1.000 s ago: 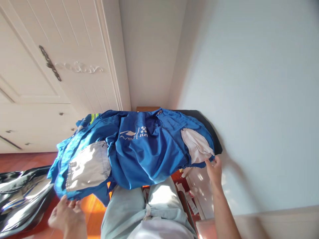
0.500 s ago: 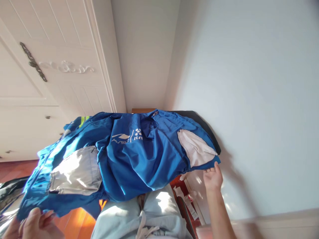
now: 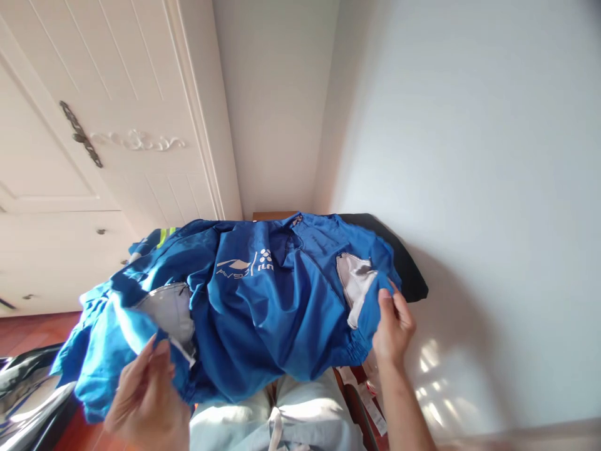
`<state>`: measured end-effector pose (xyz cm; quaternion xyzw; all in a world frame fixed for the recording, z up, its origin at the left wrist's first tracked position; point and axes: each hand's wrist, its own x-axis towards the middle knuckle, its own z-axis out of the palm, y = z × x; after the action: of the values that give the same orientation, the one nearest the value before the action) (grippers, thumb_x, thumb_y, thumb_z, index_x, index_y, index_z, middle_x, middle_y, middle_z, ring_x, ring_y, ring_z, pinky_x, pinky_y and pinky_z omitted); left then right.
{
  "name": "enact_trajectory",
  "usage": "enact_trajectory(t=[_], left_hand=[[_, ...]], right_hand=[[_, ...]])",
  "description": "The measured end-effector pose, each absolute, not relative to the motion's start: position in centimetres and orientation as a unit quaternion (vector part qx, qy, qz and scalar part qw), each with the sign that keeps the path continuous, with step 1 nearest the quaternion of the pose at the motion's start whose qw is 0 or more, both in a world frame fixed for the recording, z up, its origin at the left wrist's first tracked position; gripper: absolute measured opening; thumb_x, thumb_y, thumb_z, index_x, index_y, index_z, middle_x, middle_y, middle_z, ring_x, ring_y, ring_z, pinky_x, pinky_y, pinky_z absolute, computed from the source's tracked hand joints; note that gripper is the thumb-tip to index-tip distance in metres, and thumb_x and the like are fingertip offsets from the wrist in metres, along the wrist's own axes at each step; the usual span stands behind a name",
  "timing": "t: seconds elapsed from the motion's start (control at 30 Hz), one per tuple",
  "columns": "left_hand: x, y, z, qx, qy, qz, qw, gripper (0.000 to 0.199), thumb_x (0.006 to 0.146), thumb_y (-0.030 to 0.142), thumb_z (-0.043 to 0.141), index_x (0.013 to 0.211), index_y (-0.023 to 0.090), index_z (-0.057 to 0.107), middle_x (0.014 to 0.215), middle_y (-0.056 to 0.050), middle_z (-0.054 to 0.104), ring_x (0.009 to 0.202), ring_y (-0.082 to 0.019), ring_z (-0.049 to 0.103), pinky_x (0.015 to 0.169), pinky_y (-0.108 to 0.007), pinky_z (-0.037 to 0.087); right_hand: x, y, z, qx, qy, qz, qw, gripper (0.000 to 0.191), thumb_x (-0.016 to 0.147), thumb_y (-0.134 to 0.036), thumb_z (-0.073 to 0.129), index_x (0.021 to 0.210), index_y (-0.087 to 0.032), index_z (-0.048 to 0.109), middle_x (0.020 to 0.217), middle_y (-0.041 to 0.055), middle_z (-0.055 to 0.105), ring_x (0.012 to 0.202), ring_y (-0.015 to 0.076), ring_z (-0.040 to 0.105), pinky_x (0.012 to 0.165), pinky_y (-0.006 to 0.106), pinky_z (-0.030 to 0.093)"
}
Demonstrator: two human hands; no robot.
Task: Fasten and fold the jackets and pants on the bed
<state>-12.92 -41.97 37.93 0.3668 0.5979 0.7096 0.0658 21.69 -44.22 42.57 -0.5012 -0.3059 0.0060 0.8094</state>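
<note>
A blue jacket (image 3: 272, 313) lies spread in front of me with its inside showing, its white printed lettering facing up. My left hand (image 3: 148, 391) pinches the front edge on the left and holds it folded partly over a pale inner pocket (image 3: 171, 313). On the right, my right hand (image 3: 393, 322) grips the other front edge, turned inward across a second white pocket (image 3: 354, 282). Yellow-green stripes (image 3: 164, 237) show on a sleeve at the upper left. What lies under the jacket is mostly hidden.
Behind to the left stands a white cabinet (image 3: 154, 181) with a dark metal handle. A pale wall (image 3: 469, 188) rises on the right. Something black (image 3: 408, 266) sticks out past the jacket. My light trousers (image 3: 277, 419) are below; a dark bag-like item (image 3: 32, 388) sits lower left.
Both hands have moved inward, bringing the jacket's two front edges toward its middle. The edges were stretched outward before; now they partly cover the inner pockets.
</note>
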Motion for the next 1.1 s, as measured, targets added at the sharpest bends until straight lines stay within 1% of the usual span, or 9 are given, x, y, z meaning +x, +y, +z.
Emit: enact_trajectory(t=[0.07,0.13,0.23,0.33,0.5,0.7,0.83,0.97,1.1], left_hand=[[-9.1,-40.2,41.4,0.372,0.542,0.752,0.043,0.04,0.081,0.052,0.057,0.117,0.04,0.069,0.105,0.0,0.069,0.097,-0.035,0.069,0.084,-0.054,0.059],[-6.1,-38.4,43.6,0.501,0.5,0.703,0.069,0.026,0.082,0.046,0.06,0.096,0.033,0.077,0.101,-0.004,0.068,0.089,-0.03,0.069,0.08,-0.048,0.06],[-4.4,-36.9,43.5,0.631,0.439,0.625,0.134,0.029,0.088,0.038,0.052,0.088,0.029,0.079,0.113,-0.01,0.067,0.09,-0.026,0.068,0.081,-0.045,0.06],[-6.1,-37.3,40.7,0.618,0.468,0.614,0.149,0.025,0.087,0.041,0.057,0.09,0.031,0.08,0.111,-0.011,0.068,0.086,-0.025,0.067,0.068,-0.039,0.059],[-9.3,-40.0,37.4,0.598,0.485,0.605,0.203,0.031,0.081,0.05,0.067,0.093,0.024,0.081,0.072,-0.004,0.066,0.056,-0.015,0.058,0.05,-0.026,0.049],[-6.4,-41.7,38.0,0.578,0.453,0.57,0.368,0.041,0.081,0.053,0.068,0.101,0.019,0.08,0.061,-0.004,0.07,0.046,-0.016,0.06,0.047,-0.025,0.051],[-4.5,-42.2,37.7,0.494,0.457,0.582,0.456,0.053,0.074,0.06,0.072,0.104,0.016,0.077,0.077,-0.01,0.077,0.049,-0.021,0.067,0.04,-0.026,0.05],[-3.9,-42.4,37.6,0.427,0.46,0.591,0.507,0.06,0.071,0.059,0.076,0.11,0.013,0.074,0.068,-0.009,0.074,0.054,-0.022,0.069,0.042,-0.024,0.05],[-3.6,-42.0,37.6,0.356,0.437,0.627,0.539,0.055,0.071,0.057,0.078,0.101,0.011,0.075,0.055,-0.005,0.068,0.047,-0.014,0.061,0.041,-0.02,0.044]], right_hand=[[18.0,-42.6,43.8,-0.487,-0.476,0.008,0.732,0.028,0.091,-0.04,0.062,0.116,-0.031,0.073,0.11,0.0023,0.073,0.099,0.0233,0.068,0.09,0.036,0.054],[14.5,-40.9,44.9,-0.427,-0.671,0.05,0.604,0.025,0.094,-0.038,0.057,0.112,-0.044,0.072,0.104,-0.004,0.073,0.093,0.0214,0.068,0.085,0.035,0.056],[11.7,-39.2,45.1,-0.37,-0.787,0.091,0.486,0.027,0.096,-0.037,0.052,0.108,-0.052,0.071,0.097,-0.0071,0.072,0.095,0.0221,0.068,0.088,0.039,0.055],[12.8,-39.0,43.0,-0.404,-0.737,0.11,0.53,0.019,0.093,-0.036,0.057,0.101,-0.04,0.074,0.095,-0.0017,0.071,0.091,0.0222,0.069,0.083,0.035,0.057],[15.5,-40.5,38.7,-0.46,-0.678,0.11,0.563,0.018,0.096,-0.03,0.055,0.097,-0.023,0.071,0.107,0.0077,0.07,0.102,0.0205,0.067,0.09,0.03,0.054],[12.6,-41.2,38.0,-0.47,-0.674,0.148,0.55,0.017,0.097,-0.031,0.052,0.102,-0.023,0.067,0.134,0.0123,0.058,0.114,0.022,0.062,0.09,0.03,0.053],[12.3,-41.6,38.2,-0.454,-0.665,0.232,0.546,0.015,0.094,-0.035,0.058,0.091,-0.021,0.063,0.149,0.0139,0.045,0.118,0.0247,0.06,0.09,0.031,0.053],[12.8,-41.9,38.1,-0.403,-0.615,0.336,0.589,0.022,0.093,-0.039,0.061,0.085,-0.019,0.06,0.149,0.0145,0.045,0.113,0.0236,0.063,0.095,0.035,0.053],[12.6,-41.5,38.1,-0.409,-0.535,0.329,0.662,0.022,0.088,-0.037,0.068,0.102,-0.021,0.061,0.13,0.0133,0.06,0.103,0.0203,0.066,0.09,0.034,0.056]])
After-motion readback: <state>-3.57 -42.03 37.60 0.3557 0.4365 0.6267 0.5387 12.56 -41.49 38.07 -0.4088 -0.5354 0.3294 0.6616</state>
